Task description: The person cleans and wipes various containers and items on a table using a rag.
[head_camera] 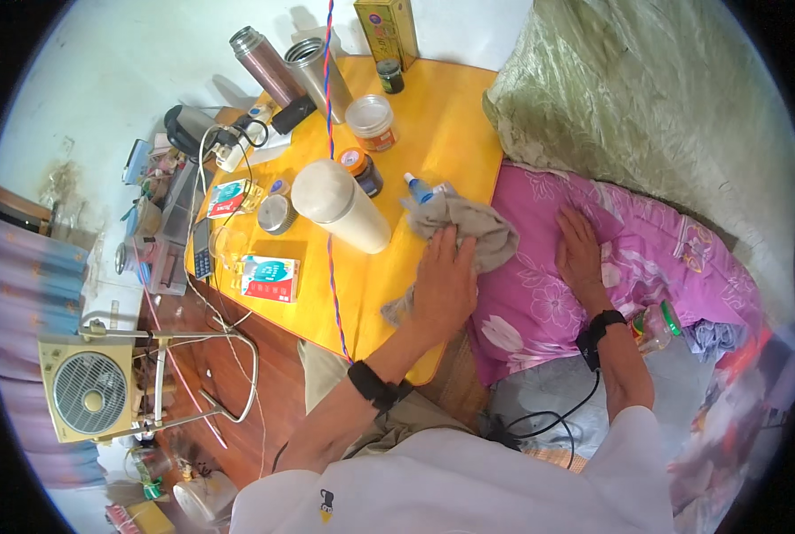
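Observation:
My left hand (443, 284) lies palm down on a crumpled grey cloth (477, 223) at the right edge of the yellow tabletop (454, 127). Part of the cloth sticks out to the left from under my wrist. Just beyond it is a small tube or bottle (419, 188) with a white cap and blue body, partly covered by the cloth. My right hand (579, 250) rests flat on a pink floral quilt (544, 294), holding nothing. Left of the cloth stands a tall cream-coloured tumbler (354, 213) with a rounded lid.
Jars, including an orange-lidded one (364, 170), medicine boxes (269, 279) and two flasks (267, 67) stand on the table. A twisted red-blue cord (331, 267) hangs across it. A power strip (234, 155) trails cables. At left is a box fan (90, 390); a green-lidded jar (658, 327) lies by my right forearm.

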Demonstrator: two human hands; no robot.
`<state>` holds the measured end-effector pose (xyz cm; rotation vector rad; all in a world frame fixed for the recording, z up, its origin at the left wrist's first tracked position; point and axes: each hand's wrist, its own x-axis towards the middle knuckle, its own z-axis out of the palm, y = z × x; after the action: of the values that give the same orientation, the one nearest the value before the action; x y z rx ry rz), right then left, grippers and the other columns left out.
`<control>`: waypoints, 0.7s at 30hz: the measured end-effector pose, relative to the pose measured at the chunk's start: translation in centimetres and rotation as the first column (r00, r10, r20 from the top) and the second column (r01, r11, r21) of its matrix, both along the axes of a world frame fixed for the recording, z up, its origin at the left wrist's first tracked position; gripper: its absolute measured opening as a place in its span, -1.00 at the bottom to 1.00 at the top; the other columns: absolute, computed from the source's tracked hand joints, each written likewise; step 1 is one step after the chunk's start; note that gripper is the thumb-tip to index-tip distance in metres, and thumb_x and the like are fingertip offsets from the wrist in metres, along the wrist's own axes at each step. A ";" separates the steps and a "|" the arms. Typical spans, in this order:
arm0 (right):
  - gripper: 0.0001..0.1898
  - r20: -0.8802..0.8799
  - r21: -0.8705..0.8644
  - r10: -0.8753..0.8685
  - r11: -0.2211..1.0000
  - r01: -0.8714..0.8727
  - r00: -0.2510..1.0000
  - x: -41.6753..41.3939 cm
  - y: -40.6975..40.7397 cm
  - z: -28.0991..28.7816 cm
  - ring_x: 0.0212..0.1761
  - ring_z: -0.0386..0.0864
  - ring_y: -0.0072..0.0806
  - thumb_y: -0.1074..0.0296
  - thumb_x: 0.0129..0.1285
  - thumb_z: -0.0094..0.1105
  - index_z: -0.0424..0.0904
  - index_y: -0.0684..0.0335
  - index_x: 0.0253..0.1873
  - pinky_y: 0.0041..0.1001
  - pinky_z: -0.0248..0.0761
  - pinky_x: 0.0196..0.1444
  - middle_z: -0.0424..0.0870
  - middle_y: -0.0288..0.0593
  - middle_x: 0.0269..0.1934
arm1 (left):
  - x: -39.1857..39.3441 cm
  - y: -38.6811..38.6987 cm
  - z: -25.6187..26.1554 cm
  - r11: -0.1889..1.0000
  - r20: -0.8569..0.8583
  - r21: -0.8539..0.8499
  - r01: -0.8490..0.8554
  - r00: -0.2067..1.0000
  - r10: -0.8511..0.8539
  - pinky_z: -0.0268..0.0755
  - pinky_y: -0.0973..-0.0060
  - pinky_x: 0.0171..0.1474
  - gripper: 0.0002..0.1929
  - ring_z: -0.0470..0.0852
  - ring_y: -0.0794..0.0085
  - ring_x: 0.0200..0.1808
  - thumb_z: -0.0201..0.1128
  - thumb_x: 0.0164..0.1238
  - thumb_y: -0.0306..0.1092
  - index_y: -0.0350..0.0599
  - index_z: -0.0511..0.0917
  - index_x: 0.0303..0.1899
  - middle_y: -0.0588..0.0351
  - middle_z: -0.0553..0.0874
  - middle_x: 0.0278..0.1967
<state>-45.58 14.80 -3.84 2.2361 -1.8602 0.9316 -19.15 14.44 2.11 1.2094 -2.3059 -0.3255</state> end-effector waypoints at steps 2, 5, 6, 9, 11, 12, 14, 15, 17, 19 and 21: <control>-0.54 -0.002 0.002 -0.004 1.000 0.004 1.000 0.2 0.1 -0.1 0.23 0.32 -0.09 0.58 0.02 -0.02 0.41 0.33 0.11 -0.22 0.15 0.30 0.40 0.01 0.18 | -0.5 -1.4 -0.1 0.999 0.052 -0.009 -0.051 0.997 0.051 0.08 0.09 0.27 -0.57 0.27 -0.19 0.20 0.09 0.23 -0.36 -0.31 0.32 0.11 -0.35 0.29 0.17; -0.54 -0.015 0.001 -0.021 1.000 0.021 1.000 -0.6 0.0 -0.3 0.24 0.31 -0.11 0.59 0.04 -0.07 0.41 0.31 0.13 -0.24 0.14 0.31 0.39 0.00 0.18 | -1.7 -3.7 -0.4 0.986 0.075 -0.053 -0.158 0.984 0.161 0.09 0.10 0.27 -0.57 0.26 -0.19 0.21 0.08 0.23 -0.35 -0.31 0.32 0.11 -0.37 0.29 0.18; -0.54 -0.003 0.015 -0.023 1.000 0.023 1.000 -0.8 0.1 -0.5 0.25 0.31 -0.12 0.60 0.06 -0.12 0.41 0.30 0.14 -0.26 0.13 0.32 0.39 -0.01 0.19 | -1.9 -4.8 -0.6 0.986 0.070 -0.051 -0.157 0.985 0.160 0.09 0.10 0.27 -0.57 0.26 -0.19 0.21 0.08 0.23 -0.35 -0.31 0.32 0.11 -0.37 0.29 0.18; -0.54 0.009 0.050 -0.033 0.998 0.032 0.999 0.0 -0.4 -0.3 0.26 0.29 -0.11 0.60 0.05 -0.10 0.40 0.30 0.13 -0.24 0.12 0.32 0.38 -0.01 0.19 | -1.1 -6.5 -1.0 0.960 0.052 -0.043 -0.277 0.959 0.279 0.09 0.08 0.27 -0.56 0.26 -0.19 0.21 0.07 0.23 -0.34 -0.31 0.32 0.12 -0.38 0.29 0.18; -0.54 -0.007 0.052 -0.024 0.998 0.024 1.000 0.2 -0.4 0.2 0.25 0.29 -0.11 0.58 0.03 -0.05 0.41 0.31 0.12 -0.23 0.14 0.31 0.38 -0.02 0.20 | -0.7 -6.2 -1.5 0.963 0.058 -0.048 -0.266 0.961 0.269 0.10 0.07 0.26 -0.56 0.25 -0.20 0.22 0.07 0.24 -0.34 -0.32 0.32 0.14 -0.38 0.28 0.18; -0.53 -0.019 0.049 -0.031 0.998 0.032 0.999 0.2 -0.4 0.5 0.25 0.30 -0.10 0.57 0.01 -0.01 0.42 0.31 0.12 -0.23 0.16 0.30 0.38 -0.02 0.20 | -1.1 -5.3 -1.1 0.964 0.063 -0.056 -0.261 0.962 0.265 0.10 0.07 0.26 -0.56 0.25 -0.20 0.22 0.07 0.24 -0.34 -0.32 0.32 0.14 -0.38 0.28 0.18; -0.54 -0.021 0.052 -0.052 0.997 0.053 0.998 0.1 -0.1 0.3 0.24 0.30 -0.10 0.57 0.02 -0.01 0.42 0.31 0.12 -0.23 0.16 0.30 0.38 -0.02 0.21 | -2.4 -2.8 -0.5 0.983 0.094 -0.020 -0.185 0.978 0.186 0.11 0.06 0.26 -0.55 0.25 -0.20 0.22 0.08 0.24 -0.33 -0.33 0.32 0.14 -0.37 0.29 0.18; -0.54 -0.034 0.057 -0.060 0.996 0.062 0.998 0.0 0.0 0.4 0.24 0.31 -0.11 0.56 0.03 -0.02 0.42 0.31 0.11 -0.23 0.17 0.29 0.37 -0.02 0.21 | -2.5 -3.0 -0.4 0.981 0.089 -0.019 -0.193 0.977 0.194 0.11 0.06 0.26 -0.55 0.25 -0.20 0.22 0.08 0.24 -0.33 -0.33 0.32 0.14 -0.37 0.29 0.18; -0.55 -0.039 0.062 -0.057 0.996 0.060 0.998 0.2 -0.2 0.4 0.23 0.32 -0.09 0.56 0.04 -0.03 0.42 0.33 0.11 -0.22 0.17 0.29 0.38 0.01 0.20 | -2.9 -3.9 -0.5 0.990 0.063 -0.033 -0.135 0.989 0.137 0.07 0.09 0.28 -0.54 0.20 -0.13 0.28 0.10 0.22 -0.33 -0.34 0.32 0.13 -0.31 0.27 0.21; -0.56 -0.042 0.061 -0.055 0.996 0.058 0.998 0.3 -0.5 0.2 0.22 0.33 -0.08 0.57 0.05 -0.05 0.42 0.35 0.11 -0.21 0.17 0.28 0.38 0.04 0.19 | -3.8 -5.8 -0.8 0.991 0.049 -0.050 -0.123 0.991 0.125 0.07 0.10 0.28 -0.54 0.20 -0.11 0.28 0.10 0.21 -0.32 -0.34 0.32 0.12 -0.31 0.28 0.20; -0.55 -0.039 0.049 -0.029 0.998 0.031 0.999 0.0 -0.4 -0.2 0.22 0.31 -0.04 0.59 0.07 -0.10 0.38 0.36 0.13 -0.20 0.14 0.28 0.37 0.04 0.20 | -5.0 -8.1 -1.0 0.992 0.031 -0.068 -0.104 0.994 0.106 0.07 0.10 0.28 -0.54 0.20 -0.10 0.28 0.10 0.21 -0.32 -0.34 0.33 0.12 -0.32 0.29 0.19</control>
<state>-45.55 14.40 -4.02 2.2309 -1.9151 0.8412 -24.16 6.38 1.15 1.3064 -2.2538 -0.1899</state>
